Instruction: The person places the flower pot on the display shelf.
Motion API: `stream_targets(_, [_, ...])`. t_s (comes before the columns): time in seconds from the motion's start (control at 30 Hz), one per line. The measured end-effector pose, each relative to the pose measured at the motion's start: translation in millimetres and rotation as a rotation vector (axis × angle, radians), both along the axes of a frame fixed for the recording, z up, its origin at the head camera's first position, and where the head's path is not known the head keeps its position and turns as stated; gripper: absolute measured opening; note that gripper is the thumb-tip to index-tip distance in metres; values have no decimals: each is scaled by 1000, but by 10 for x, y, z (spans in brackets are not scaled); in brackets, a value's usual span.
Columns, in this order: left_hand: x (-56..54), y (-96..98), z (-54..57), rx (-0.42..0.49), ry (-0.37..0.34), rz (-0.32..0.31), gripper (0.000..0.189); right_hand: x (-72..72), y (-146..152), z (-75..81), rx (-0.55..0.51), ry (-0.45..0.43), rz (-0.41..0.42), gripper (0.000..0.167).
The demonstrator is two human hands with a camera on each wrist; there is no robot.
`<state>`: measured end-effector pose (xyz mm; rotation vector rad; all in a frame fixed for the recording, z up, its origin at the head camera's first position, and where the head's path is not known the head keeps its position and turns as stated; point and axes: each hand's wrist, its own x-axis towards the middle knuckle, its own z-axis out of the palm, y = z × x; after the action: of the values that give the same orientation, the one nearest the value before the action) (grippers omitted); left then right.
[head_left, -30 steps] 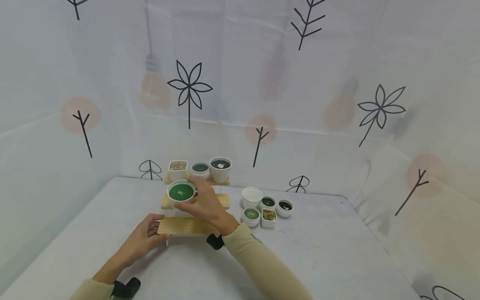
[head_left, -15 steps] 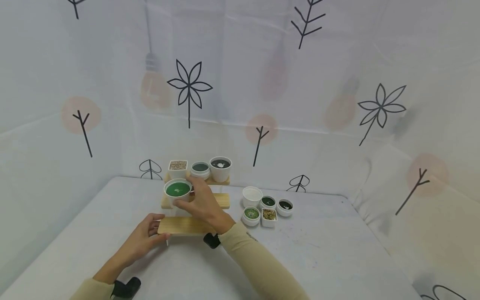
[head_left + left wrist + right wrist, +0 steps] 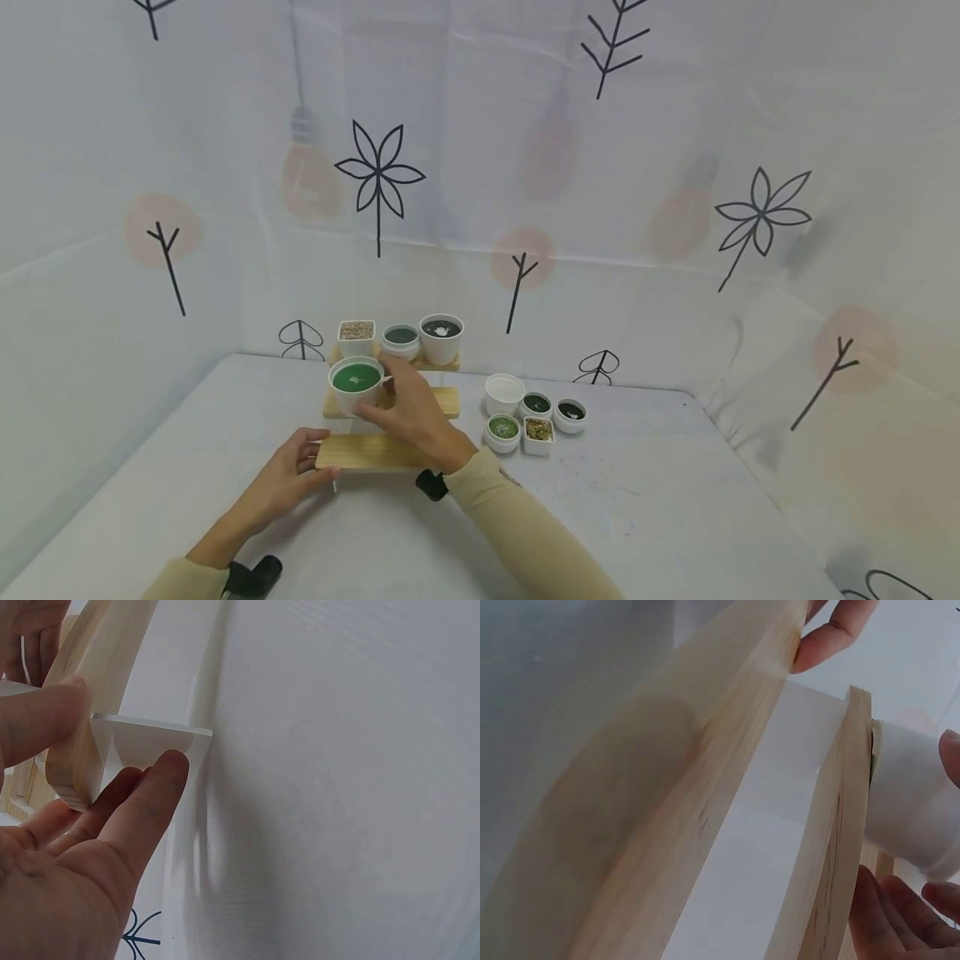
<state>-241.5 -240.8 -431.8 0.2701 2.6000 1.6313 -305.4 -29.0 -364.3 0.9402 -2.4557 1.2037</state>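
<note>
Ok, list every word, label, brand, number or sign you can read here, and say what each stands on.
None can be read.
Dark marking on the right sleeve: too small to read; may be lettering.
Held cup and front wooden stand: no lettering visible.
Backdrop: plant drawings, no words visible.

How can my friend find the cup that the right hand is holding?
Find the wooden stand on the white table. At the left end of its middle step, the right hand holds a round white cup. It is bright green inside, while the three pots behind it show beige, grey and black.
</note>
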Motion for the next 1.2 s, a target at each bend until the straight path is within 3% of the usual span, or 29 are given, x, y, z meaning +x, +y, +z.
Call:
stream_targets(0.23, [12, 26, 17, -21, -23, 17, 69, 76, 272, 1, 28, -10, -29, 79])
stream_targets(0.57, [1, 43, 20, -28, -48, 29, 71, 179, 863, -26, -21, 53, -50, 69])
stream_targets(0.93, [-4, 35, 18, -40, -63, 39, 75, 334, 1366, -127, 23, 23, -170, 66])
stream_targets(1.2, [-11, 30, 20, -62, -61, 38, 77, 310, 1700, -206, -7, 71, -208, 64])
